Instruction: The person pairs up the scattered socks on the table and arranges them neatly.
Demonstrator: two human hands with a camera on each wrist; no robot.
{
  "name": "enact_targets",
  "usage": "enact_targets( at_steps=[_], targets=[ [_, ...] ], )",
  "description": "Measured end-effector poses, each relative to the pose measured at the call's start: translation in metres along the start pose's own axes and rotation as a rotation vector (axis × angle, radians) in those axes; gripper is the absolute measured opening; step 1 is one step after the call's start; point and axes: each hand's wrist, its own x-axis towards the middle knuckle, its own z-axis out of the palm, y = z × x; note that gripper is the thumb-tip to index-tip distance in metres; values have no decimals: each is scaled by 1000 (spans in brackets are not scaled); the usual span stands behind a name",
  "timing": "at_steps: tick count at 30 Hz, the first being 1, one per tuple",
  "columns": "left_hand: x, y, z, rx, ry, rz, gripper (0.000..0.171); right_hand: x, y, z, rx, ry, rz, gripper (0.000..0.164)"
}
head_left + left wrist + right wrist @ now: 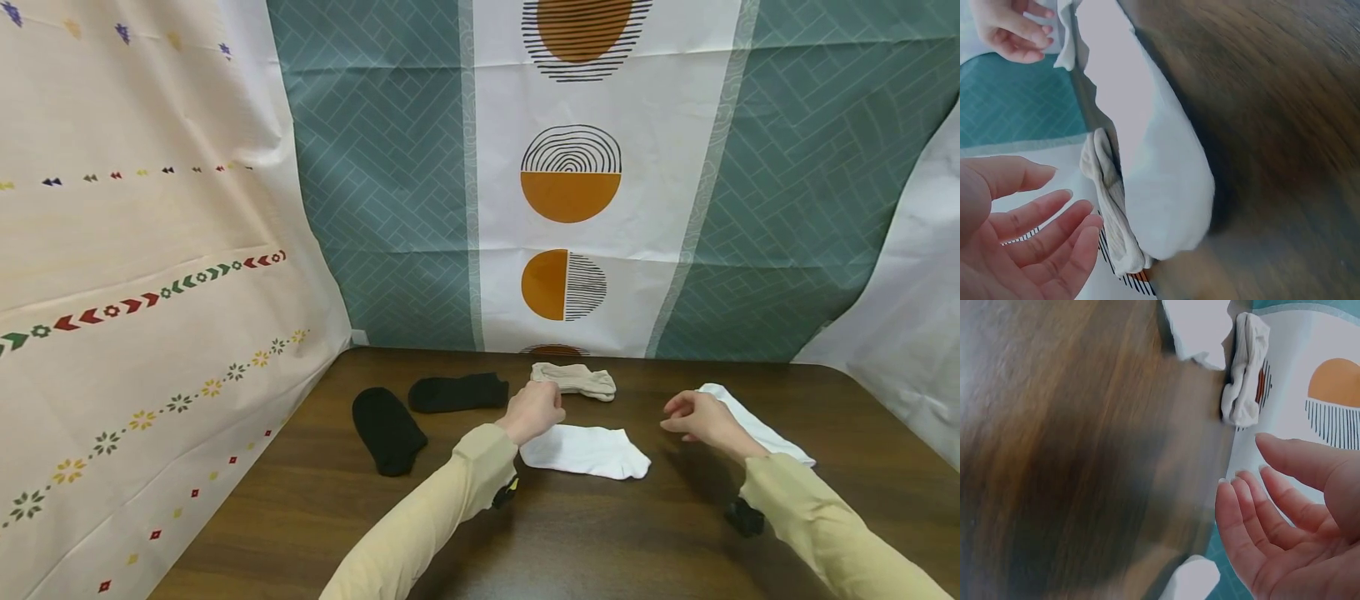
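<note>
My left hand point(534, 410) hovers at the left end of a white ankle sock point(588, 452) that lies flat in the middle of the table. Its fingers are loosely bent and hold nothing, as the left wrist view shows beside the white sock point(1154, 144). Just behind lies a beige ribbed sock point(577, 381), bunched lengthwise. Over to the right, my right hand point(705, 421) is held above the table with relaxed fingers and a bare palm. A second white sock point(761, 429) lies slantwise beside it, partly hidden by that hand and wrist.
Two black socks lie at the left: one slanted point(386, 433), one crosswise point(457, 393) farther back. The brown wooden table point(600, 533) ends at a patterned curtain point(375, 167) behind. A cream embroidered cloth point(150, 333) hangs along the left side.
</note>
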Motion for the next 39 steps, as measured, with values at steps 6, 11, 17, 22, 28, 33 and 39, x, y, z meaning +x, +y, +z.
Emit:
enact_targets(
  at_steps=[6,11,17,22,28,33,39],
  targets=[
    [4,10,2,5,-3,-2,29,-4,5,-6,11,5,-15,26],
    [7,19,3,0,-14,8,30,-8,10,-12,17,16,-10,26],
    [6,26,5,-5,-18,9,24,-11,16,-19,-25,46,17,26],
    [7,31,7,-3,-10,35,23,-13,20,-25,-28,41,16,25],
    [10,38,13,4,-1,65,17,-17,26,-35,-51,40,26,28],
    [12,46,18,-5,-19,66,15,-20,32,-44,-54,54,39,27],
    [15,55,23,8,-27,102,16,-25,39,-53,-53,60,52,28]
  ],
)
